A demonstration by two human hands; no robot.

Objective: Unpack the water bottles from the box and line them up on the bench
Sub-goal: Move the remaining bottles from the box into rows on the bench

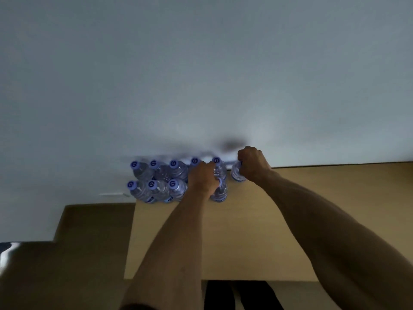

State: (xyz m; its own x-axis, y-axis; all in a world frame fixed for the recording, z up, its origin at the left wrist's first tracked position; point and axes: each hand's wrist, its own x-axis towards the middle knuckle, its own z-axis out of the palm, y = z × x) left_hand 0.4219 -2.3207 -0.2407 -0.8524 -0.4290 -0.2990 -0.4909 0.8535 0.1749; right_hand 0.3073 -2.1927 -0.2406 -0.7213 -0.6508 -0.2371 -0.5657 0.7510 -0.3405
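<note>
Several clear water bottles with blue caps (156, 179) stand in two rows at the far left corner of the light wooden bench (245, 231), close to the wall. My left hand (202, 179) is closed around the neck of a bottle (220, 192) at the right end of the front row. My right hand (252, 164) grips the top of another bottle (237, 174), which stands at the right end of the back row against the wall. Both arms reach forward over the bench. The box is not in view.
A pale grey wall (201, 74) rises directly behind the bench. To the left, lower wooden steps (89, 231) drop away from the bench's left edge. A dark gap (241, 295) shows below the bench's front edge. Bare bench surface extends to the right.
</note>
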